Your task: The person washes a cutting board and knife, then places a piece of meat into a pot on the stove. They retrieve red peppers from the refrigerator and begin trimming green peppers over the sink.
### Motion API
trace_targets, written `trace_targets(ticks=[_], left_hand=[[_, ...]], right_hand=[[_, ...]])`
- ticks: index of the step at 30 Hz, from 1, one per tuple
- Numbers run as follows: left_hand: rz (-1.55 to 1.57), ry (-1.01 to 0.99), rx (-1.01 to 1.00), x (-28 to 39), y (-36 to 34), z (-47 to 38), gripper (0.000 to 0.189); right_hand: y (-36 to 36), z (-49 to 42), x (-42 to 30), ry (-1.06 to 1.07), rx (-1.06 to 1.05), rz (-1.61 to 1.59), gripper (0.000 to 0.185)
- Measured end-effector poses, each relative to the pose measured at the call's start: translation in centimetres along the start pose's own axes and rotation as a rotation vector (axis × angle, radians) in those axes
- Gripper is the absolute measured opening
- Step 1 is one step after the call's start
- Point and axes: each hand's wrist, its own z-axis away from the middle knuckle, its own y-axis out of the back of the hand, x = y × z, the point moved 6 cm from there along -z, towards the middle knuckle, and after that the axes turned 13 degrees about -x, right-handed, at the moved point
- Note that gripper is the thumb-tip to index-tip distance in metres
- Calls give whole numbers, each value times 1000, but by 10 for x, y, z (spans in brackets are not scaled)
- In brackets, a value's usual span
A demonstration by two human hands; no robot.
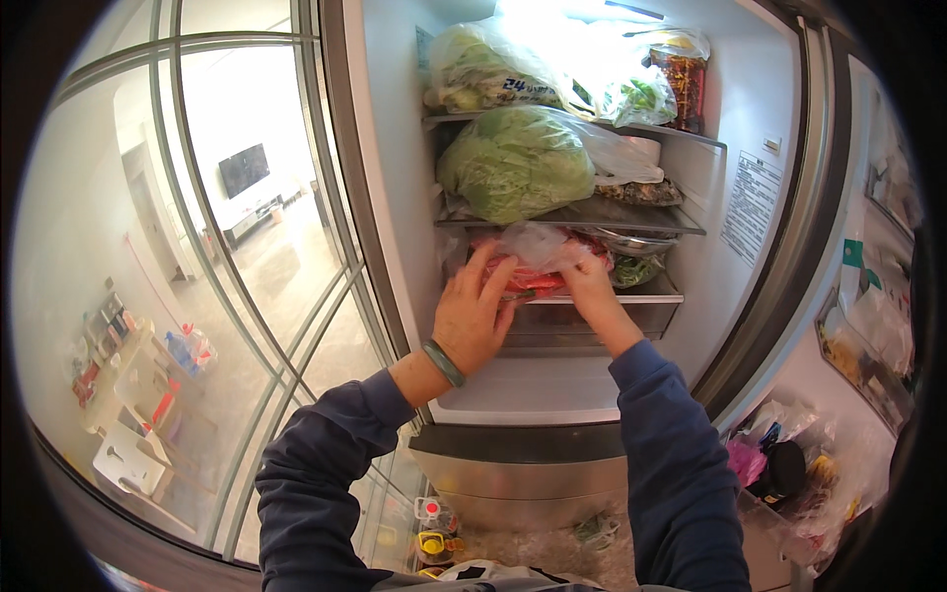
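Note:
Both of my hands reach to a clear plastic bag of red peppers [538, 280] on the lower shelf of an open refrigerator. My left hand [476, 311], with a green bangle at the wrist, lies spread over the bag's left side. At its right side, my right hand [590, 283] has its fingers bent at the gathered plastic; the fingertips are partly hidden, and I cannot tell how firmly they hold it. Right of the bag are a metal bowl [638, 243] and a bag of green vegetables [638, 269]. Directly above rests a large bagged cabbage [518, 164].
Bagged vegetables [481, 70] and a jar with dark red contents [679, 81] fill the top shelf. The loaded refrigerator door [803, 355] stands open at right. A framed glass partition [311, 348] is at left. Bottles with red and yellow caps [433, 544] stand on the floor.

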Motion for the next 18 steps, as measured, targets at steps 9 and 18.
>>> trace_targets(ticks=[9,18], left_hand=[[-120,160,-125,-22,-21,12,72],[-207,219,-96,-21,-27,18,68]], right_hand=[[19,0,21,-196,202,-849,25],[29,6,36,-162,170,-1026,24]])
